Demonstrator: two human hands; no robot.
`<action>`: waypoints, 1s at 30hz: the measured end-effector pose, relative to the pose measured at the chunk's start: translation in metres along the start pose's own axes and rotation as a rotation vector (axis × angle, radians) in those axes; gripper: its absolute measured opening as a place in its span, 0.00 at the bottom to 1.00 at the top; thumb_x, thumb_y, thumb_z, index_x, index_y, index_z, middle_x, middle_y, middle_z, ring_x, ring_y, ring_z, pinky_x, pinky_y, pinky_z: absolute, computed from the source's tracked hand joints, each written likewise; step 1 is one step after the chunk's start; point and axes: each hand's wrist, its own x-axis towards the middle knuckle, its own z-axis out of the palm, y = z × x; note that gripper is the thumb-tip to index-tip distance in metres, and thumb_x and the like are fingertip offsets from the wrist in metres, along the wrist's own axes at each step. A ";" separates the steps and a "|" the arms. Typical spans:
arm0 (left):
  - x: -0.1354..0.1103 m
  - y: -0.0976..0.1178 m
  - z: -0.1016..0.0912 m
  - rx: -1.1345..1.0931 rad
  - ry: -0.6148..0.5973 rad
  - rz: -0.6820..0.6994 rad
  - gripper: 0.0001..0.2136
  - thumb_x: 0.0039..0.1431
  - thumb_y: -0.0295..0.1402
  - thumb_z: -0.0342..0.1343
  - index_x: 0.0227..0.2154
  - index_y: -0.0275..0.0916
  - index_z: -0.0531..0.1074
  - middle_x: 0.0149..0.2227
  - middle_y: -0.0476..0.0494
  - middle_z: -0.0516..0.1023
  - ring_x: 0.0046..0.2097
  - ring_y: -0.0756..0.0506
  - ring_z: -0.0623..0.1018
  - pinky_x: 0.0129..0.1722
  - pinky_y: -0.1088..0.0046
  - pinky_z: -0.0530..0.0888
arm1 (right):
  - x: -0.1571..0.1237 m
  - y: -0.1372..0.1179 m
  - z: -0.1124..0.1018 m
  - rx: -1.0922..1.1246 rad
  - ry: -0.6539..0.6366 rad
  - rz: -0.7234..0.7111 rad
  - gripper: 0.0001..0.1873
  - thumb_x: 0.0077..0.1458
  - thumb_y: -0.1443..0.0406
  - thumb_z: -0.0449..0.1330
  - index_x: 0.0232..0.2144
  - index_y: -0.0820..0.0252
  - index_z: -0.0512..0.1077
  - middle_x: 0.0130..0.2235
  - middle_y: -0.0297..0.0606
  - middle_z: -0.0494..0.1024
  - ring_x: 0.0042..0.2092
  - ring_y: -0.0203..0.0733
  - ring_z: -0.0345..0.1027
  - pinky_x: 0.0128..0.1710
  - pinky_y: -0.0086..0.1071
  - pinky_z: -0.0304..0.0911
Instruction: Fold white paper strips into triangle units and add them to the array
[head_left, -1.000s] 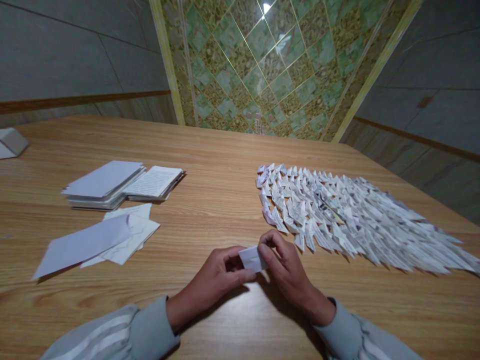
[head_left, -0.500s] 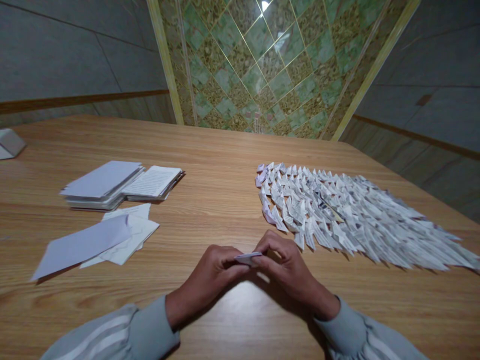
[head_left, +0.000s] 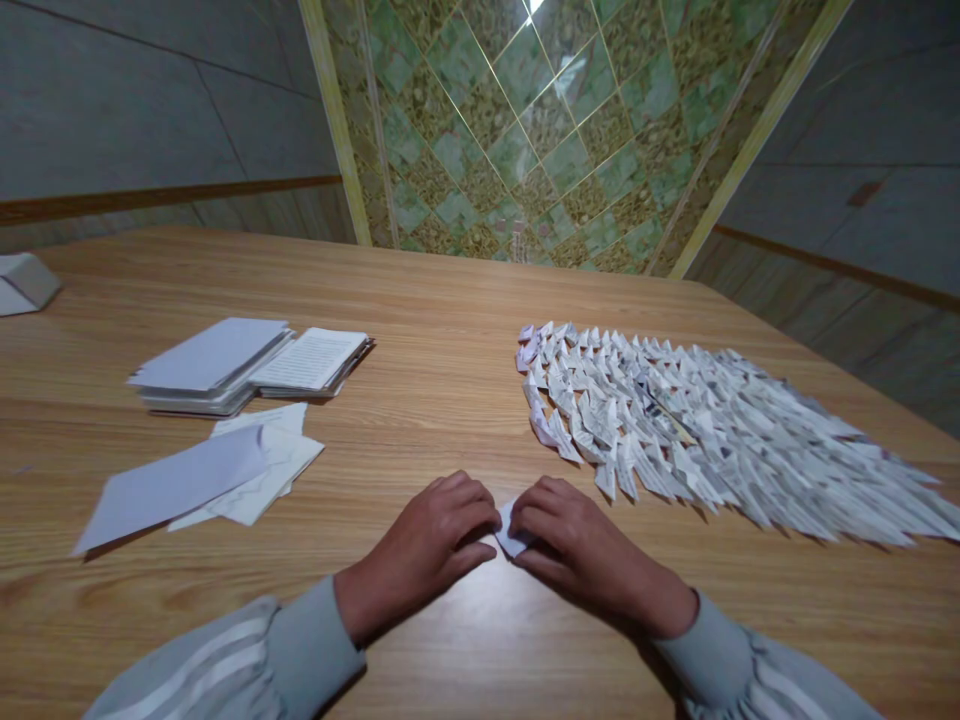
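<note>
A small folded paper (head_left: 511, 530), pale and partly hidden by fingers, is between my two hands near the front middle of the wooden table. My left hand (head_left: 427, 545) pinches its left side, fingers curled over the edge. From the right, my right hand (head_left: 581, 545) grips the other side with bent fingers and thumb. To the right lie many folded paper boats (head_left: 637, 410), white and lilac with print, set close together in rows. Loose paper sheets (head_left: 187, 480), one lilac on top, lie to the left.
Two stacks of paper stand at the left: a thicker stack (head_left: 214, 355) and a smaller printed stack (head_left: 315, 362) beside it. A white box-like object (head_left: 26, 283) sits at the far left edge. The wooden table (head_left: 420, 290) reaches a green tiled wall.
The folded paper has turned from edge-on to showing more of its face. My hands have shifted their fingers and now curl over its two sides. The view has moved slightly.
</note>
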 end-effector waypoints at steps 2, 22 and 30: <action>-0.001 -0.002 0.002 0.035 -0.018 0.011 0.02 0.64 0.31 0.61 0.38 0.40 0.77 0.38 0.44 0.78 0.41 0.42 0.74 0.41 0.65 0.69 | -0.002 0.000 -0.005 0.060 -0.024 0.023 0.05 0.66 0.64 0.60 0.37 0.59 0.73 0.38 0.41 0.77 0.41 0.45 0.67 0.42 0.37 0.61; 0.006 0.001 0.005 0.150 -0.037 0.024 0.09 0.71 0.30 0.51 0.35 0.38 0.75 0.37 0.42 0.77 0.39 0.42 0.73 0.40 0.65 0.67 | -0.007 0.008 -0.019 0.175 -0.040 0.041 0.05 0.64 0.69 0.61 0.36 0.58 0.77 0.37 0.40 0.80 0.41 0.45 0.70 0.44 0.38 0.64; 0.006 -0.003 0.004 0.138 -0.080 0.023 0.05 0.66 0.35 0.59 0.37 0.39 0.75 0.38 0.43 0.76 0.41 0.41 0.73 0.40 0.64 0.67 | -0.007 0.011 -0.016 0.163 -0.022 0.069 0.08 0.65 0.70 0.60 0.33 0.59 0.77 0.37 0.41 0.80 0.41 0.45 0.69 0.41 0.36 0.65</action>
